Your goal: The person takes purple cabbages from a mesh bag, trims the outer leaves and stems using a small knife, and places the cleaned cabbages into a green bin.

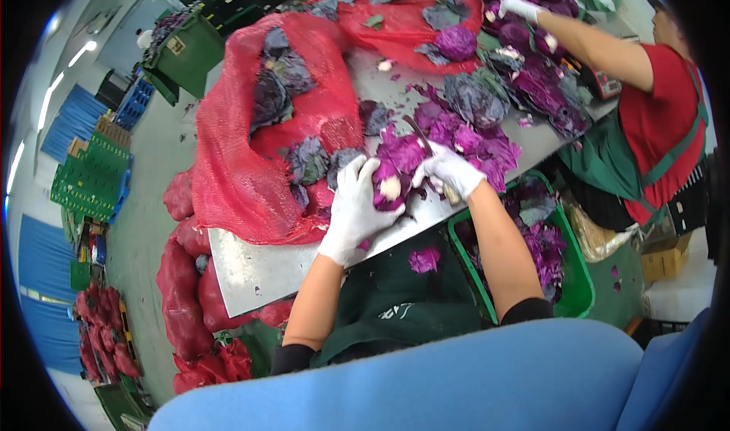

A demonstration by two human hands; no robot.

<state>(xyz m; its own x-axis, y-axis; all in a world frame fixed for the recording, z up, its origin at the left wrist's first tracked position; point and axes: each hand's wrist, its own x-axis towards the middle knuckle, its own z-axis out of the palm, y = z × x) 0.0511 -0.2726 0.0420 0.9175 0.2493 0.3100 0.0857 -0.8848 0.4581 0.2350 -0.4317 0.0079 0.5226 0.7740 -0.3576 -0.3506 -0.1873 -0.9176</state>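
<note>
My left hand (359,211), in a white glove, grips a red cabbage head (402,174) from its left side. The pale cut stem (390,187) of that head faces me. In my gloved right hand (453,171) is a knife; its dark curved blade (419,133) points away from me and its handle end (451,194) shows below my fist. Loose purple cabbage leaves (490,149) lie just beyond my right hand. To the left, a red mesh sack (228,163) spreads over the metal table (256,271), with dark outer-leaved cabbages (309,160) on it.
A green bin (579,294) of trimmed leaves stands below the table edge at my right. Across from it, a co-worker's gloved hand (519,8) touches piled purple cabbages (513,35). Full red sacks (182,294) lie on the floor at left. A green wheeled bin (191,52) stands behind.
</note>
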